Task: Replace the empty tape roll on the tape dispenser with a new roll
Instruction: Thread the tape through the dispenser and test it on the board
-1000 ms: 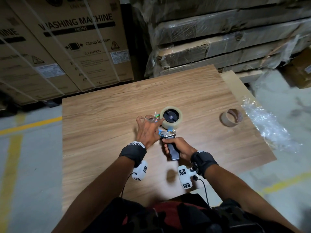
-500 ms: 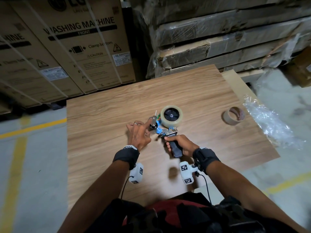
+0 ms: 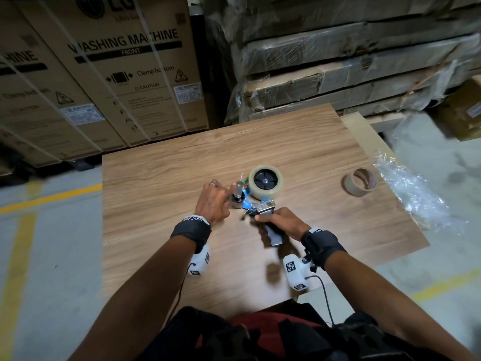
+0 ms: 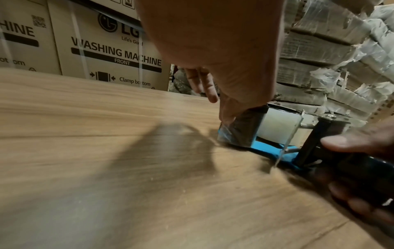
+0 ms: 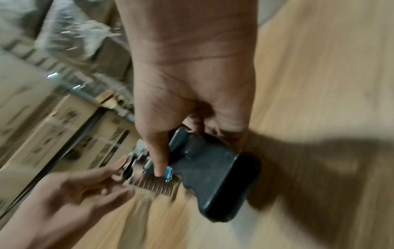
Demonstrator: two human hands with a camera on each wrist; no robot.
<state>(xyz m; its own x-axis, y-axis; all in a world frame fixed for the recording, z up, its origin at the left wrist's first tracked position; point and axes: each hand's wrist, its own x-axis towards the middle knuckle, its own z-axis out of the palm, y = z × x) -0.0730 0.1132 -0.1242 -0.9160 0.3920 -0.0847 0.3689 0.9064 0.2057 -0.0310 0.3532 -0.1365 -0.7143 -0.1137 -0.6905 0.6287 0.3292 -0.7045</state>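
The tape dispenser (image 3: 260,208) lies on its side on the wooden table (image 3: 182,165), with a new clear tape roll (image 3: 265,182) on its black hub. My right hand (image 3: 281,220) grips the black handle (image 5: 213,168), its thumb lying near the serrated blade (image 5: 153,187). My left hand (image 3: 214,201) is at the dark roller (image 4: 245,128) and pinches the loose tape end (image 4: 224,133) against it, the other fingers stretched out. The empty cardboard core (image 3: 360,182) stands on the table to the right.
Crumpled clear plastic wrap (image 3: 411,199) lies at the table's right edge. Washing machine boxes (image 3: 117,74) stand behind the table on the left, and wrapped flat cartons (image 3: 338,61) are stacked on the right. Concrete floor with yellow lines surrounds the table.
My left hand has moved from the tape roll leftward and nearer to the roller. The right hand keeps its grip on the handle.
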